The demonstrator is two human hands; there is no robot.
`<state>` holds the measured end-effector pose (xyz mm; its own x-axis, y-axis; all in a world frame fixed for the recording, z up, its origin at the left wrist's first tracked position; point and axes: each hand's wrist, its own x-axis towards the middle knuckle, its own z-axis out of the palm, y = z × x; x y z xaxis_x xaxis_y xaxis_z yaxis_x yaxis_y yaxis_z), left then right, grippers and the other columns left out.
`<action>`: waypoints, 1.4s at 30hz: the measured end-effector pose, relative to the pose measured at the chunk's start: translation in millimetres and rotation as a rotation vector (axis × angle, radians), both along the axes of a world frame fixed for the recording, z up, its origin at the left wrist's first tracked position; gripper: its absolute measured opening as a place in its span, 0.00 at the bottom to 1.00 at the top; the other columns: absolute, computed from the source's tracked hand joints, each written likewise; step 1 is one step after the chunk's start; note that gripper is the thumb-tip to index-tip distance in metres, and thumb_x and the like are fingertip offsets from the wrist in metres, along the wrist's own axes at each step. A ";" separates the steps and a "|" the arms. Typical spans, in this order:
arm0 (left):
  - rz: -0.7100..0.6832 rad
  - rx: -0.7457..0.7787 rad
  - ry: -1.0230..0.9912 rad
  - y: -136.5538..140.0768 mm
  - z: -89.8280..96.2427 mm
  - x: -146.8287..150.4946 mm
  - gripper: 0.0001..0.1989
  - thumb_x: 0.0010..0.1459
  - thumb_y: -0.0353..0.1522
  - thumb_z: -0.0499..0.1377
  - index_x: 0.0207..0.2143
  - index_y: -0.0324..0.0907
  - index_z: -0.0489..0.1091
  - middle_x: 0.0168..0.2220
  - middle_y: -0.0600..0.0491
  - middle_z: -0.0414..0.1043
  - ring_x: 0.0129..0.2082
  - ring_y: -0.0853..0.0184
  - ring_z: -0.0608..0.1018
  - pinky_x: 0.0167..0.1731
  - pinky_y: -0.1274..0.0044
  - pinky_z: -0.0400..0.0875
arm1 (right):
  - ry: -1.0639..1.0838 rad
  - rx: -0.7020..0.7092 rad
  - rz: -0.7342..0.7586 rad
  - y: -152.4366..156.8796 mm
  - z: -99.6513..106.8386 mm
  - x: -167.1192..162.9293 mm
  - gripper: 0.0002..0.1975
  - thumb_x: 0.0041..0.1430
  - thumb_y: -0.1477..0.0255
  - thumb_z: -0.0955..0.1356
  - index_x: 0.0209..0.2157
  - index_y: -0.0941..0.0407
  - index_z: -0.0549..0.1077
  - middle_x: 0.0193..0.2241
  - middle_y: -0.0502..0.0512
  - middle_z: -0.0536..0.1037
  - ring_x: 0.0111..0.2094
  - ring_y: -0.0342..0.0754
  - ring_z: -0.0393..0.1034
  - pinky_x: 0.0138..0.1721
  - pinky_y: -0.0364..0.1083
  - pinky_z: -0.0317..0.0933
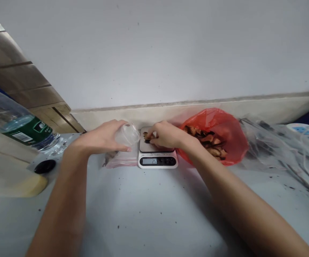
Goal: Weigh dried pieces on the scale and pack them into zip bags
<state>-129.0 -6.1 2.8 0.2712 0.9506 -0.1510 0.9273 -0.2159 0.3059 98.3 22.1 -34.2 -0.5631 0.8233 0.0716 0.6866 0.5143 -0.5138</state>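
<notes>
"Dried pieces [145, 135], yes, but where were they?"

"A few lay on the scale [157, 154], toward nine o'clock on its plate, at the fingertips of my right hand [166, 134]. Many more sat in the red bag [236, 139], at three o'clock from the scale."

"And your grip?"

"My right thumb and fingers were pinched on some of the pieces on the plate. My left hand [107, 137] had a clear cup [127, 135] clasped between thumb and fingers, just beside the scale at nine o'clock, tilted with its mouth toward the plate."

"How far along were you?"

"Partway, I judged. Some pieces were on the plate, and the display [150, 161] showed a two and a five; I couldn't make out whether a point stood between them. That looked like a small share, since the bag held plenty more."

"And inside the cup?"

"I saw no pieces there. A plastic bag [121, 160] lay at eight o'clock from the scale; its contents I couldn't tell."
</notes>
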 end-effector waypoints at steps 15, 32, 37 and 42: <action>-0.160 0.044 -0.327 -13.1 13.6 21.4 0.39 0.57 0.50 0.67 0.68 0.49 0.66 0.68 0.48 0.72 0.65 0.50 0.75 0.63 0.64 0.71 | 0.346 0.168 0.127 -15.2 38.4 30.9 0.25 0.54 0.85 0.65 0.46 0.52 0.86 0.60 0.55 0.81 0.61 0.55 0.74 0.61 0.53 0.66; 0.000 0.284 -0.704 -6.8 6.8 21.9 0.14 0.55 0.44 0.72 0.38 0.43 0.84 0.32 0.50 0.87 0.37 0.57 0.89 0.42 0.71 0.86 | 0.596 -0.061 0.173 0.8 39.8 54.9 0.10 0.53 0.66 0.78 0.26 0.55 0.76 0.23 0.49 0.75 0.26 0.44 0.68 0.29 0.46 0.64; -0.043 0.324 -0.732 -9.4 9.8 27.5 0.09 0.56 0.39 0.71 0.31 0.43 0.81 0.29 0.51 0.85 0.33 0.60 0.88 0.38 0.75 0.85 | 0.589 -0.046 0.159 3.1 40.4 63.6 0.13 0.53 0.68 0.79 0.26 0.53 0.73 0.21 0.48 0.73 0.23 0.43 0.65 0.26 0.46 0.60; -0.069 0.400 -0.689 -12.9 11.4 31.1 0.07 0.57 0.36 0.68 0.30 0.43 0.81 0.28 0.52 0.85 0.31 0.62 0.87 0.34 0.77 0.82 | 0.504 -0.022 0.166 -0.3 44.1 64.0 0.10 0.57 0.72 0.76 0.27 0.54 0.72 0.22 0.48 0.74 0.25 0.43 0.67 0.28 0.45 0.60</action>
<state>-97.9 -19.0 14.2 0.2395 0.8748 0.4213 0.5383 -0.4807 0.6922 162.3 21.8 9.9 -0.5863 0.7301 0.3510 0.2614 0.5807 -0.7710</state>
